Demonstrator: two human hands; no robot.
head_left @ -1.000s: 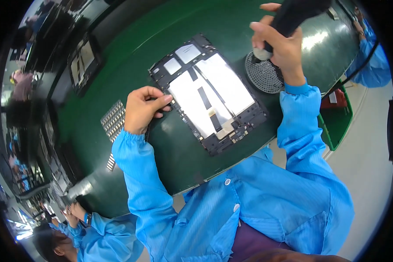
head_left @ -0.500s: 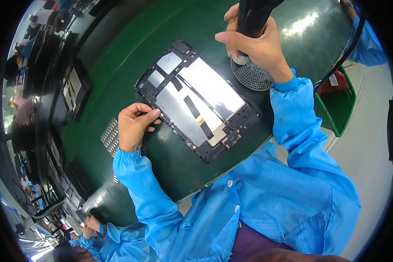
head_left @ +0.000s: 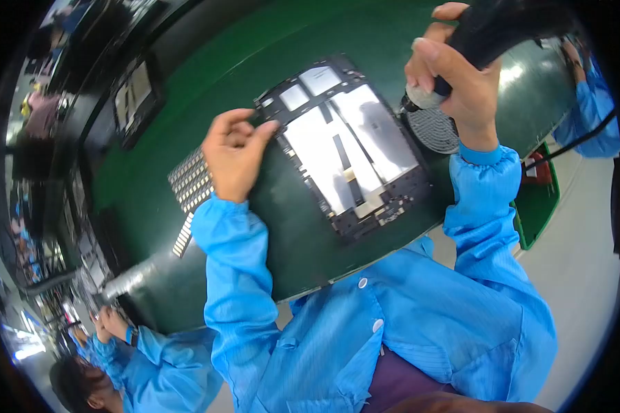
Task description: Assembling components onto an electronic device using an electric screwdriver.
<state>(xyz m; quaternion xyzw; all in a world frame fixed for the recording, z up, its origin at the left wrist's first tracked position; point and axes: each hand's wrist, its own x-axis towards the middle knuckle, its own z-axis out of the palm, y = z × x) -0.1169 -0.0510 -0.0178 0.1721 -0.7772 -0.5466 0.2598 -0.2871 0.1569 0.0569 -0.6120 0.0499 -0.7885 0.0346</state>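
On the green table lies an opened tablet [head_left: 337,148], its silver battery area, dark frame and ribbon cables exposed. My left hand [head_left: 238,151] is beside its upper left edge, slightly blurred. The thumb and curled fingers are apart, with nothing visible between them. At the upper right, my right hand [head_left: 461,76] is wrapped round a thick black hand tool [head_left: 506,31], whose exact kind I cannot make out. This hand is above a round grey ridged disc [head_left: 434,129], to the right of the tablet. A pale grey piece by the fingers hides part of the tool.
A sheet of small pale pieces [head_left: 191,180] and a pale strip [head_left: 183,235] lie left of my left hand. Another dark-framed device [head_left: 136,96] is farther left. A green bin [head_left: 539,206] stands off the table's right edge. Co-workers' sleeves [head_left: 179,368] show lower left and upper right.
My left hand has come away from the tablet's edge, its thumb and fingers parting. My right hand has moved right with the black tool, which is now tilted. The whole view has shifted.
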